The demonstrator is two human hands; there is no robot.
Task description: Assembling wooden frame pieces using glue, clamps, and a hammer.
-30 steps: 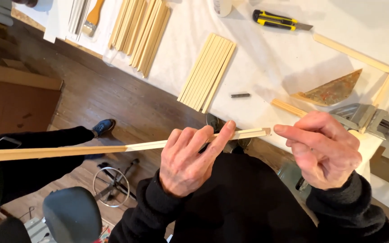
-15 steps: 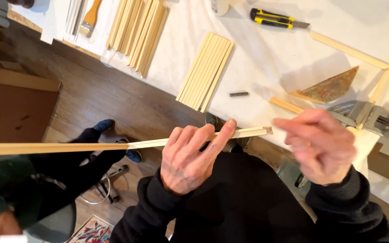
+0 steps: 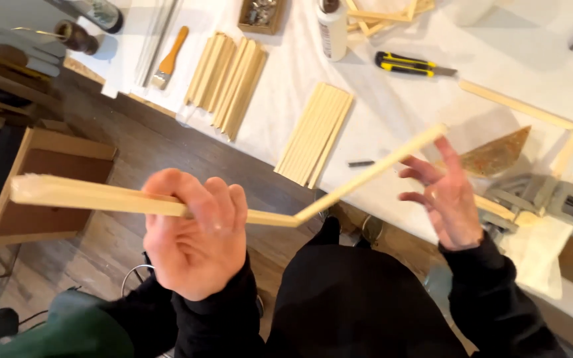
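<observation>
My left hand (image 3: 197, 238) is closed around a pale wooden piece (image 3: 94, 196) made of two strips joined at a corner. One strip runs left from my fist; the other rises to the right toward the table. My right hand (image 3: 447, 199) hovers with fingers spread just under the far end of that strip (image 3: 399, 151), not gripping it. Below my right hand a grey corner clamp (image 3: 532, 195) holds a partly built wooden frame (image 3: 522, 109) on the white table.
On the white table (image 3: 399, 99) lie two bundles of wooden strips (image 3: 314, 132), a paintbrush (image 3: 168, 58), a yellow-black utility knife (image 3: 414, 63), a glue bottle (image 3: 331, 30) and a triangular scraper (image 3: 499, 154). A cardboard box (image 3: 51, 192) stands on the wooden floor at left.
The long piece has swung: its left end rose closer to the camera and its right strip now angles up over the table. My right hand opened and moved off it.
</observation>
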